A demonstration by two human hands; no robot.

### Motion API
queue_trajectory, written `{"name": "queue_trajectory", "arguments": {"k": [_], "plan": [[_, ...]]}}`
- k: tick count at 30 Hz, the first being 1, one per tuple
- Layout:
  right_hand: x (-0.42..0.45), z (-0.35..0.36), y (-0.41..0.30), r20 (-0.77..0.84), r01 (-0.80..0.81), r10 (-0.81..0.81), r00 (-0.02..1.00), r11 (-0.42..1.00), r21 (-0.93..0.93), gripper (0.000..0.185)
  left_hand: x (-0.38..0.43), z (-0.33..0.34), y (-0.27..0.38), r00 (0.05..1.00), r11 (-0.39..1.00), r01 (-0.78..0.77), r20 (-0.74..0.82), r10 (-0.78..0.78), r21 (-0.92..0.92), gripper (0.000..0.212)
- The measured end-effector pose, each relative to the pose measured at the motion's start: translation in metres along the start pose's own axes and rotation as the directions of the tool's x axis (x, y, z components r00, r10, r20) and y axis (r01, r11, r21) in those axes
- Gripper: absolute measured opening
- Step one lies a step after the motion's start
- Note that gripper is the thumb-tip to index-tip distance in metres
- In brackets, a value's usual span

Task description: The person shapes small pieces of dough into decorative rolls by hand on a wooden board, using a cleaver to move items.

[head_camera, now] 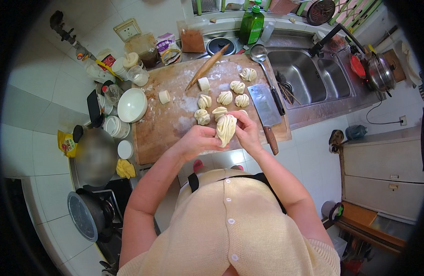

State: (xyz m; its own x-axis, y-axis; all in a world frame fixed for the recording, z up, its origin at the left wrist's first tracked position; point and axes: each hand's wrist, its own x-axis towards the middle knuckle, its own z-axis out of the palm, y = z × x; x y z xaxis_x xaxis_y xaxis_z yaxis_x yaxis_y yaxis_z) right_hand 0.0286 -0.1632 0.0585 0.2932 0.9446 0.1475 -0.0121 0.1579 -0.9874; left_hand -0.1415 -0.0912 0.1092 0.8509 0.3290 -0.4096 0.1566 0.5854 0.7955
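Note:
A strip of layered, ridged dough (226, 130) is held up between my two hands, over the near edge of a floured wooden board (163, 138). My left hand (201, 139) grips its lower left side, and my right hand (247, 130) pinches its upper right side. Just beyond lie several twisted dough rolls, among them one roll (225, 98) in the middle and another (248, 74) at the far right. Two plain dough cylinders, one (164, 97) at the left and one (204, 84) farther back, stand apart. Part of a roll behind my right hand is hidden.
A cleaver (265, 107) and a ladle (267, 69) lie along the board's right side. The tapered rolling pin (208, 65) rests at the back. At left stand a white bowl (132, 105) and several jars. A steel sink (296, 76) is at right, a pot (86, 215) at lower left.

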Motion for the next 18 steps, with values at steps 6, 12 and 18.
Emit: {"name": "queue_trajectory", "arguments": {"k": [6, 12, 18], "plan": [[-0.004, 0.002, 0.001, 0.133, -0.387, 0.367, 0.921, 0.901, 0.197, 0.022, 0.007, -0.007, -0.010, 0.955, 0.908, -0.161, -0.172, 0.242, 0.387, 0.022], [-0.007, 0.004, 0.015, 0.210, -0.410, 0.368, 0.906, 0.885, 0.220, 0.024, 0.004, -0.010, -0.018, 0.973, 0.998, 0.069, -0.222, -0.066, 0.003, 0.025], [-0.006, 0.004, 0.024, 0.234, -0.274, 0.258, 0.937, 0.961, 0.035, 0.022, 0.006, -0.018, -0.021, 0.908, 0.952, 0.267, -0.291, -0.301, -0.152, 0.030]]}}
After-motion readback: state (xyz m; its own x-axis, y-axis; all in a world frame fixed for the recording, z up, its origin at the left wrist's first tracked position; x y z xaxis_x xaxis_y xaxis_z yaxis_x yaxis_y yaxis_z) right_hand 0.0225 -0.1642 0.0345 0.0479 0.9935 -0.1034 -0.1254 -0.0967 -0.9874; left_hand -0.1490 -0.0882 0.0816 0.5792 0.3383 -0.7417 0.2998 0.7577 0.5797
